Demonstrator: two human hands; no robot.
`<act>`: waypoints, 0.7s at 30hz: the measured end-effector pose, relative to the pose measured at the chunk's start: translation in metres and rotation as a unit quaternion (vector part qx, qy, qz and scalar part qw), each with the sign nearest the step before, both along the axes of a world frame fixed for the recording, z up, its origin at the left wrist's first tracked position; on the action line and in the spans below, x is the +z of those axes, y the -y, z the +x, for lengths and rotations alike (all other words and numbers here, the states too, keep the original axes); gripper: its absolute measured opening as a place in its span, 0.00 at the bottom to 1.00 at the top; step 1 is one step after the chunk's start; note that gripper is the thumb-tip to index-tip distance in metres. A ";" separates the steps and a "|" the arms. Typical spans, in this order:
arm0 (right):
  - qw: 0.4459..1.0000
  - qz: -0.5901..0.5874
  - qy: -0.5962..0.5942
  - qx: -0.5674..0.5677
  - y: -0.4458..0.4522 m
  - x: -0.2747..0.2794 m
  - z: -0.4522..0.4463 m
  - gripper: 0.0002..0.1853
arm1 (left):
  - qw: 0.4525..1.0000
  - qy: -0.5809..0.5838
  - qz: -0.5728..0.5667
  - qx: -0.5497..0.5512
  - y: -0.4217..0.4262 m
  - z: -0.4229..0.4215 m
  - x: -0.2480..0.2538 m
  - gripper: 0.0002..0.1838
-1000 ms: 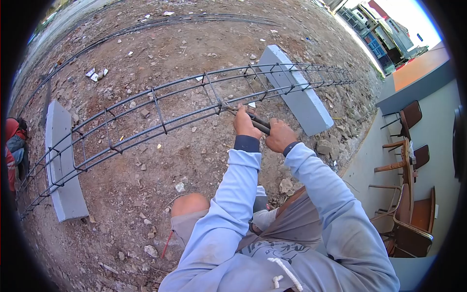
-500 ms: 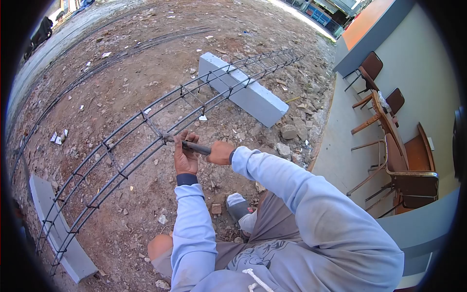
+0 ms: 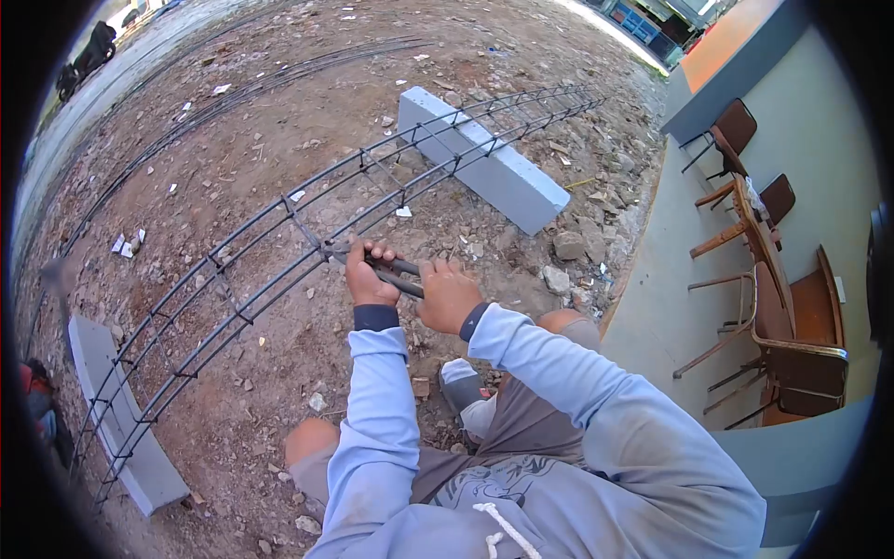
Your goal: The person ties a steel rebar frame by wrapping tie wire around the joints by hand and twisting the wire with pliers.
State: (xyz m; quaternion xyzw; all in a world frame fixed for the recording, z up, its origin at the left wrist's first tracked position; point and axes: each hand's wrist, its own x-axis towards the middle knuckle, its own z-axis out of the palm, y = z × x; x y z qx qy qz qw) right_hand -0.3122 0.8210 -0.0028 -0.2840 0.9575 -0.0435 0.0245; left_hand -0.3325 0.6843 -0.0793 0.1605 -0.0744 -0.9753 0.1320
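Note:
A long rebar cage [image 3: 325, 250] of dark bars and stirrups stretches diagonally across in front of me, propped on two pale grey blocks. At one stirrup joint on its near side is the tip of a pair of pincers [image 3: 402, 283], with the handles spread apart. My left hand [image 3: 372, 272] is curled around the pincers close to the jaws, palm turned upward. On the handle ends, my right hand [image 3: 449, 294] is closed. The jaws are too small and partly covered to tell what they grip.
Pale blocks support the cage at the far end [image 3: 484, 158] and the near-left end [image 3: 121, 410]. Loose rebar rods [image 3: 279, 73] lie on the rubble-strewn soil beyond. Brown chairs [image 3: 803, 359] and a wooden table [image 3: 759, 219] stand on the paved strip at right.
The pincers' handles have spread from close together to apart. My right hand has turned and now sits with its back upward. The view has shifted slightly.

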 end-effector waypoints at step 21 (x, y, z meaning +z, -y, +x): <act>0.977 -0.151 0.151 0.014 0.020 -0.027 0.019 0.28 | 0.934 0.297 -0.192 -0.058 0.028 0.031 0.018 0.11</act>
